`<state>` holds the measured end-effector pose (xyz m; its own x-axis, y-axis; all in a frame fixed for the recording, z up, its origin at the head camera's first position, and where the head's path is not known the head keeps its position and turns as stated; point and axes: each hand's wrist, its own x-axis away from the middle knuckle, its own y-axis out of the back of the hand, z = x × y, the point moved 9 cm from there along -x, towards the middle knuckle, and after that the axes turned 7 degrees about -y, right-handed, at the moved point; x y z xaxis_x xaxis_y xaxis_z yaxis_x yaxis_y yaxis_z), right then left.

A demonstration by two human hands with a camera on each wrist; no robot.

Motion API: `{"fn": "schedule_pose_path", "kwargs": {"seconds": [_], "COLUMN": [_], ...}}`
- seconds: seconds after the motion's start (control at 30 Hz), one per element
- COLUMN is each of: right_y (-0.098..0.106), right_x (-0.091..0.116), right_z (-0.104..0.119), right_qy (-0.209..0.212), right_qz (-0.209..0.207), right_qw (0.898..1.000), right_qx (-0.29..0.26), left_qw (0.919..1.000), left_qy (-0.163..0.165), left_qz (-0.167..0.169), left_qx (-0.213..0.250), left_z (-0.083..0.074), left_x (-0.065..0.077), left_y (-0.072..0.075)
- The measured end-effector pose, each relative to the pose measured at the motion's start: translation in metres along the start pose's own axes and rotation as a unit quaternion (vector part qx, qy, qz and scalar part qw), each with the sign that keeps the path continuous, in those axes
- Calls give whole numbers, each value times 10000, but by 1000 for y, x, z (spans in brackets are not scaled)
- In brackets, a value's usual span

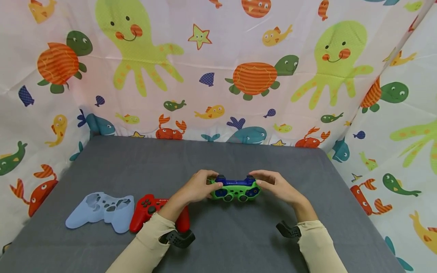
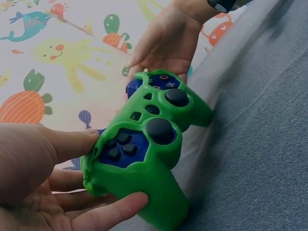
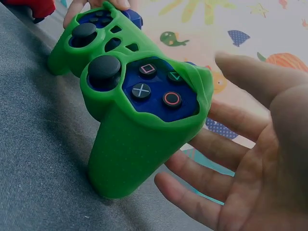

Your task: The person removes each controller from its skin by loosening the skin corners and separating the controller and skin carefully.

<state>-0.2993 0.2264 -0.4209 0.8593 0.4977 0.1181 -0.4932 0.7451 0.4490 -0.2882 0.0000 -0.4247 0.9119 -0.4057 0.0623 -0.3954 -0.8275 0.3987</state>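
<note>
A blue game controller [image 1: 235,182] in a green, rubbery skin [image 1: 235,189] sits between the two hands, over the middle of a grey cloth-covered counter [image 1: 246,239]. The left hand's [image 1: 198,185] fingers pinch its left end; the right hand's [image 1: 278,185] fingers are released, loosely extended at the other end (whether they touch it, I cannot tell). Between eight and nine o'clock lies a red game controller [image 1: 145,217], partly blocked by the left forearm [image 1: 175,206]; just beyond, near nine, a pale-blue cutout cover [image 1: 97,214]. A white sea-creature-print curtain [image 1: 218,49] hangs at twelve.
</note>
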Motion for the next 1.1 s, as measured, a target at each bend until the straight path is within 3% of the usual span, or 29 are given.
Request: {"fn": "schedule_pose_path", "kwargs": {"seconds": [0.23, 0.53, 1.1], "right_y": [-7, -5, -6], "right_x": [-2, -5, -10], "right_z": [3, 2, -6], "right_qy": [-98, 17, -78], "right_qz": [256, -63, -441], "right_qw": [9992, 10000, 9986], "right_qx": [-286, -31, -284], "left_qw": [9998, 9955, 9926], "left_qy": [-88, -357, -648], "left_qz": [164, 190, -45], "left_qx": [-78, -862, -1024], "left_z": [-2, -7, -7], "left_x": [1, 0, -2], "left_y": [4, 9, 8]}}
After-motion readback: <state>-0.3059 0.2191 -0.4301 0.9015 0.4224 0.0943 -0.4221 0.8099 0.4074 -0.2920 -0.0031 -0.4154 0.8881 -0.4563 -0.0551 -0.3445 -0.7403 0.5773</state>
